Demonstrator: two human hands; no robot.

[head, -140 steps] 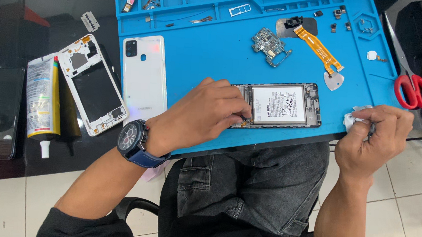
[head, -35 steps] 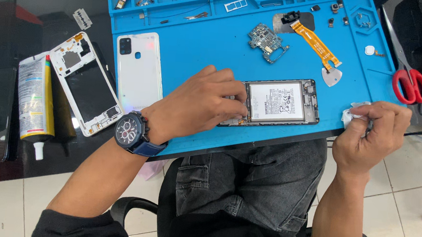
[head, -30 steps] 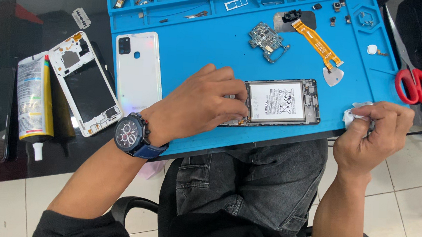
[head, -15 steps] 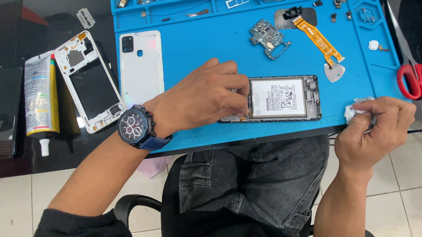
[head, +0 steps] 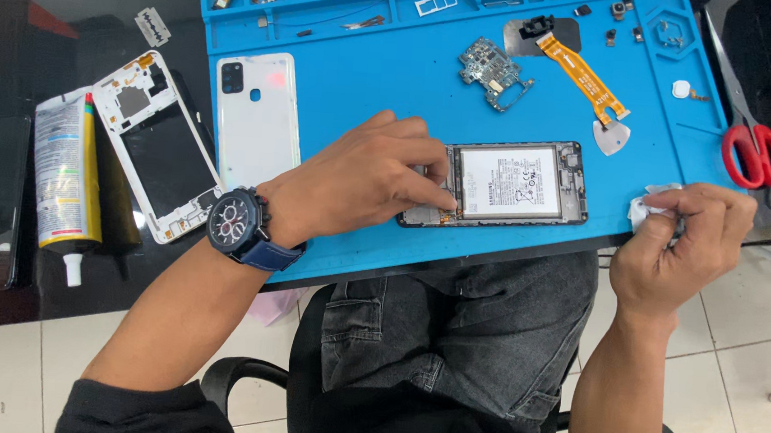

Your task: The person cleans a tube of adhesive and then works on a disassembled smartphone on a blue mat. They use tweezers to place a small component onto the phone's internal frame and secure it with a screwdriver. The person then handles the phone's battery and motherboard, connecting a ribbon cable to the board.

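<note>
Nearest the camera, the person sits on a dark chair in grey jeans, forearms reaching up to the blue work mat (head: 384,108) at the desk edge. The left hand (head: 361,183), with a dark wristwatch (head: 238,226) on its wrist, lies palm down on the opened phone (head: 510,184), fingers pressing its left end and holding it flat; the phone sits at the mat's near edge, its white battery facing up. The right hand (head: 682,246) is curled shut around a small white wipe (head: 648,206) just off the mat's right corner, well apart from the phone.

Compared with the views over the last few seconds, almost nothing has moved: the left hand stays planted on the phone's end and the right hand keeps the wipe pinched in the same spot (only the head camera has drifted slightly). My reading is that the work is paused at a hold-and-prepare stage, the phone steadied while the wipe is readied, not yet touching it.

Further off on the mat lie a white back cover (head: 256,122), a small circuit board (head: 495,70), an orange flex cable (head: 585,77) and a grey pick (head: 610,137). Left of the mat rest a white mid-frame (head: 160,146) and a glue tube (head: 67,176); red-handled scissors (head: 756,152) lie at the right.
</note>
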